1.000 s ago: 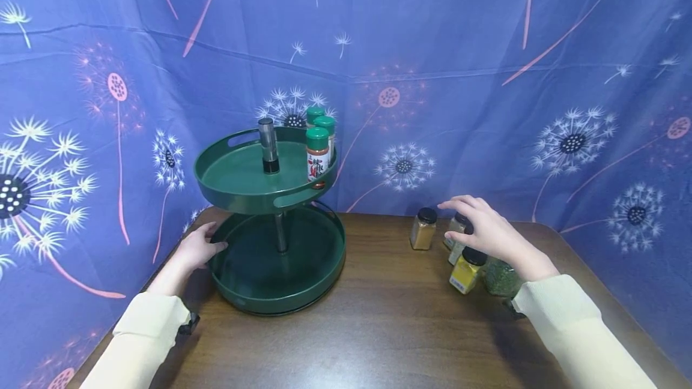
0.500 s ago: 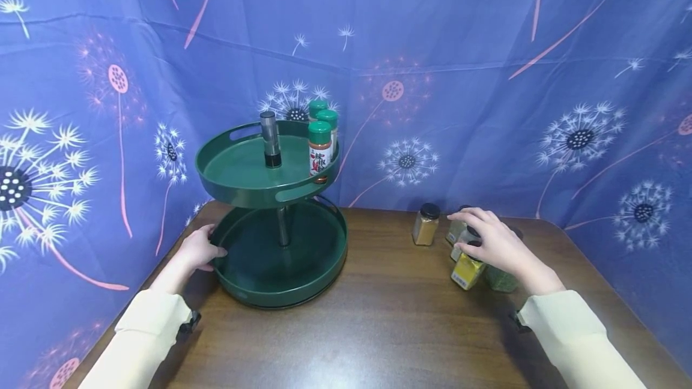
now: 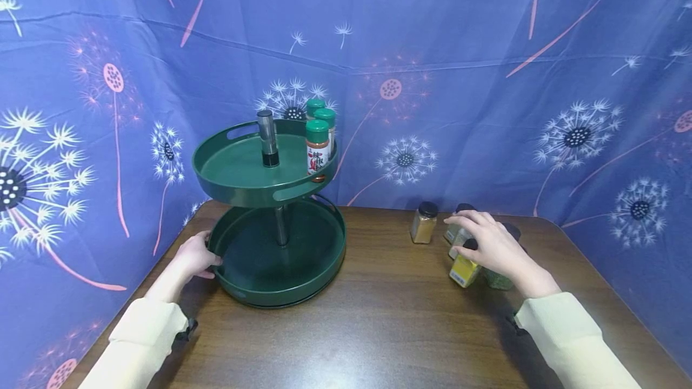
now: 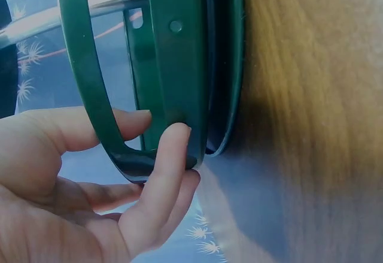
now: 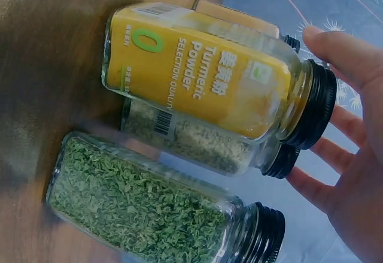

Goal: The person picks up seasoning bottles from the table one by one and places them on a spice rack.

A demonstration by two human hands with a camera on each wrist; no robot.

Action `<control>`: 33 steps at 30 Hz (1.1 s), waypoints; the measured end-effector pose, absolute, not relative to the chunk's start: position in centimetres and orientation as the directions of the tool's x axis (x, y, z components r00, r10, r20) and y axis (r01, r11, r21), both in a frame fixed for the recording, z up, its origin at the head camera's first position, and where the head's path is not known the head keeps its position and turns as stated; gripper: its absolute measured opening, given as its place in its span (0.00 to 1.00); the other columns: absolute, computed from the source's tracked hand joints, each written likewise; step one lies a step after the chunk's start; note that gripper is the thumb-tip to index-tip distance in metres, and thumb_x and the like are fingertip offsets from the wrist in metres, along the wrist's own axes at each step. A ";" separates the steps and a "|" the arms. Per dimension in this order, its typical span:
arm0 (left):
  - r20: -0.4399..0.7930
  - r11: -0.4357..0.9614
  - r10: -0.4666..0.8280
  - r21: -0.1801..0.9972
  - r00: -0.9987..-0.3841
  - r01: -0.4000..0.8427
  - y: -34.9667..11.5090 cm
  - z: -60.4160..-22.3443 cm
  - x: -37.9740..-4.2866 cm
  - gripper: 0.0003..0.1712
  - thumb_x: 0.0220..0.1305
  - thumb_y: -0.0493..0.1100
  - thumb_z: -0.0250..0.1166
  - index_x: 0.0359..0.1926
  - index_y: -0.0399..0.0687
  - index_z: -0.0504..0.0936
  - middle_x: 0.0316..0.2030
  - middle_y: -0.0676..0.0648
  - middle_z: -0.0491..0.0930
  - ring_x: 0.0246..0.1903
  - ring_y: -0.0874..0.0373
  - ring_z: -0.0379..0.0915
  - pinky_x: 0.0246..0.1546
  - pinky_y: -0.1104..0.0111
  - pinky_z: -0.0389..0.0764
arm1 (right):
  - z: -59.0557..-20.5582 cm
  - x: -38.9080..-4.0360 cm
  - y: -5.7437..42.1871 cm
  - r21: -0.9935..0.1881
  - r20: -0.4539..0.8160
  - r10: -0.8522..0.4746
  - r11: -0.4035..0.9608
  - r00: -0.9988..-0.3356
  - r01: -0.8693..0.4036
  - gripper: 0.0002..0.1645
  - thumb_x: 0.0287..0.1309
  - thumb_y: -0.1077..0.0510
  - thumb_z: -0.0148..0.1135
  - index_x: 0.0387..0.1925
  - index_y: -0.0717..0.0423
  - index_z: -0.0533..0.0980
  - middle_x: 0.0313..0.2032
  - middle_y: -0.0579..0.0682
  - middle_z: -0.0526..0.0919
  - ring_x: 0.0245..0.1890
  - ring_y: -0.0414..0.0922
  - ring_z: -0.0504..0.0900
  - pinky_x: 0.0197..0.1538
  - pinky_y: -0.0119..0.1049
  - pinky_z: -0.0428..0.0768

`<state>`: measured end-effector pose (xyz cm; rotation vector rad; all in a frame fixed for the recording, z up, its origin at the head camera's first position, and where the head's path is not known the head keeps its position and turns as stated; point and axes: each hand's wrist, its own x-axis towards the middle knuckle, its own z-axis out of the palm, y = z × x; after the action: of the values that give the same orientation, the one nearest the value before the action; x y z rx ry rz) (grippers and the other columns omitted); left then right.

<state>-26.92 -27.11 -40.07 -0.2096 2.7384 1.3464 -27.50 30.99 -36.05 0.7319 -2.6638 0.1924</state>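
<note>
My left hand (image 3: 196, 258) grips the rim of the lower tray (image 4: 179, 65) of a green two-tier spice rack. In the left wrist view its thumb reaches through the handle opening, and the fingers press the outer wall. Over a group of glass spice jars, my right hand (image 3: 489, 242) is spread with curved, parted fingers. Its thumb and fingers stand around the black lid of a yellow turmeric powder jar (image 5: 191, 71). Beside that are a jar of pale seasoning (image 5: 197, 146) and a jar of green herb flakes (image 5: 143, 200).
Three green-capped bottles, the front one a chili powder bottle (image 3: 318, 152), stand on the upper tray (image 3: 238, 167) around the central post (image 3: 267, 137). A tan spice jar (image 3: 423, 228) is left of the group on the wooden table (image 3: 378, 317). Patterned cloth (image 3: 432, 47) hangs behind.
My right hand has come down from above the jars to lid height. The left hand stays at the lower tray's left side, shifting slightly. The head view has tilted a little.
</note>
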 end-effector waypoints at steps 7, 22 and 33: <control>-0.145 0.598 -0.094 0.783 -0.985 -0.172 -27.2 -40.0 -26.9 0.48 0.42 0.27 0.61 0.64 0.28 0.46 0.56 0.26 0.56 0.24 0.54 0.76 0.20 0.63 0.82 | -36.4 -26.9 31.1 0.000 0.368 -0.469 0.864 -0.803 -0.504 0.35 0.40 0.49 0.68 0.54 0.45 0.69 0.53 0.54 0.70 0.53 0.56 0.65 0.45 0.63 0.68; -0.136 0.580 -0.087 0.798 -0.987 -0.161 -26.9 -39.8 -26.2 0.48 0.44 0.29 0.63 0.64 0.27 0.46 0.55 0.24 0.55 0.22 0.55 0.77 0.21 0.63 0.82 | -38.7 -25.4 31.1 0.075 0.452 -0.491 0.852 -0.744 -0.517 0.34 0.34 0.47 0.70 0.50 0.40 0.72 0.49 0.45 0.73 0.53 0.51 0.65 0.42 0.54 0.69; -0.132 0.583 -0.087 0.797 -0.987 -0.158 -26.8 -39.7 -25.4 0.47 0.45 0.32 0.64 0.64 0.27 0.47 0.56 0.22 0.55 0.25 0.54 0.78 0.21 0.63 0.82 | -39.7 -25.5 31.1 0.030 0.443 -0.495 0.842 -0.748 -0.539 0.35 0.33 0.50 0.72 0.50 0.43 0.72 0.49 0.50 0.73 0.51 0.52 0.67 0.43 0.59 0.71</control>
<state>-25.37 -26.76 -39.71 -0.2112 2.7243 1.3834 -25.51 31.13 -39.69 0.7648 -2.5780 0.1382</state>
